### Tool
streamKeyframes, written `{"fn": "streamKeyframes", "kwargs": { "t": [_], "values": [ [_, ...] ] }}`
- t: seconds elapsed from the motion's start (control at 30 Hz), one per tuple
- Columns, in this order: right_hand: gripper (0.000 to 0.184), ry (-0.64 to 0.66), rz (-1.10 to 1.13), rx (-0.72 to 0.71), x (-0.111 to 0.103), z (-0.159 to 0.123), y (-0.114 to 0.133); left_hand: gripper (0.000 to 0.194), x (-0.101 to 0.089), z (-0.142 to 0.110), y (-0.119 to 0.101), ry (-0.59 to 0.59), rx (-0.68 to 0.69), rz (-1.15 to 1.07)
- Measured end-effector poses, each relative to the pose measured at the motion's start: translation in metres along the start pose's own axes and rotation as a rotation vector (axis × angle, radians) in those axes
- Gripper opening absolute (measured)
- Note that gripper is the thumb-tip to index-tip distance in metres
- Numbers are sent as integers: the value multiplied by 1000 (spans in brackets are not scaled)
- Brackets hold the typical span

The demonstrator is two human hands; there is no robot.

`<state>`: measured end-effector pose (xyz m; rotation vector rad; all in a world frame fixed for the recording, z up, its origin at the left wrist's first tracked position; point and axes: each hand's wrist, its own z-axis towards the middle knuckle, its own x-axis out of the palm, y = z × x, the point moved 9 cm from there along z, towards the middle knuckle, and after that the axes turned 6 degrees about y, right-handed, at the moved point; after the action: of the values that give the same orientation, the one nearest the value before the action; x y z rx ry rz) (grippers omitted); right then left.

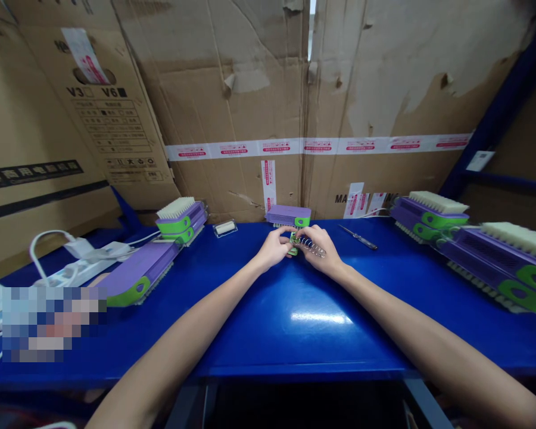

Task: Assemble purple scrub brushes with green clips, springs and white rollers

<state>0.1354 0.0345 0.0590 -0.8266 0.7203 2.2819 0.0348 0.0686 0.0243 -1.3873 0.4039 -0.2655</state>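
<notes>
At the middle of the table my left hand [273,248] is closed, its fingers pinching a small bright green part [292,251]. My right hand [325,255] meets it from the other side, thumb and fingers bent around a metal coil spring [311,246]. The spring slants down to the right across that hand, and its upper left end lies at the green part; whether it is fixed there cannot be made out. Just behind the hands sits a purple brush [287,214] with a green end, bristles down.
Stacked purple and green brushes stand at right [429,217] and left [181,221]. A screwdriver [361,238] lies right of my hands, a small clear case [226,228] to the left. A power strip [83,268] with cables is far left. Cardboard [232,107] walls the blue table [259,322].
</notes>
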Motion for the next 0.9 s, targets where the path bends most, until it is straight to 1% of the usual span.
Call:
{"fn": "streamKeyframes", "kwargs": {
  "t": [0.17,0.3,0.43,0.5,0.63,0.8,0.9],
  "values": [
    [11,0,24,41,3,1,-6,40,2,0,0,30,-2,17],
    [12,-23,60,77,0,2,-10,42,2,1,1,63,2,4],
    [11,-35,107,111,-2,2,-12,53,4,2,2,116,12,-3],
    [10,-40,113,121,-2,2,-13,56,4,3,2,123,14,-5],
    [10,-46,101,133,-3,1,-14,57,2,3,3,118,5,-31],
    [10,-44,98,118,-4,2,-10,55,1,3,5,152,-28,-81],
    [9,-35,92,105,-3,2,-8,52,0,3,5,141,-31,-75]
  ]
}}
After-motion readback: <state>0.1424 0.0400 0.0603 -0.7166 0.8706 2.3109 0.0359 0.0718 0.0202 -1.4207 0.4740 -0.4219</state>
